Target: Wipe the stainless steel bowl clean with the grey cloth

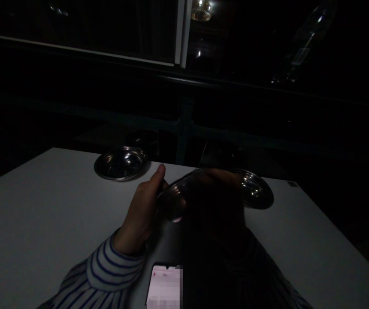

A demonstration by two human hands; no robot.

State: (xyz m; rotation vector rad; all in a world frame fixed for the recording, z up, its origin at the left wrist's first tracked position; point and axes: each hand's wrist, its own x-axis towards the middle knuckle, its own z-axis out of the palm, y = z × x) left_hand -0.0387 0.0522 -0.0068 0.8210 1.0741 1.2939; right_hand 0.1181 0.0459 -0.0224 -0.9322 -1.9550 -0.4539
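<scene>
A shiny metal bowl [172, 201] is held up, tilted, over the middle of the white table. My left hand [139, 210] grips its left side, thumb pointing up near the rim and the other fingers mostly hidden. In deep shadow, my right hand [221, 201] closes over the bowl's right side; its fingers are hard to make out. Another metal bowl [120, 164] stands at the far left edge of the table. Behind my right hand is a further metal bowl [257, 193], partly covered by that hand.
A phone with a lit screen [165, 285] lies on the white table [58, 214] between my forearms. Past the far edge it is very dark, with a pale frame [181, 34] and a clear plastic bottle [303, 51]. A small label [292, 184] marks the far right corner.
</scene>
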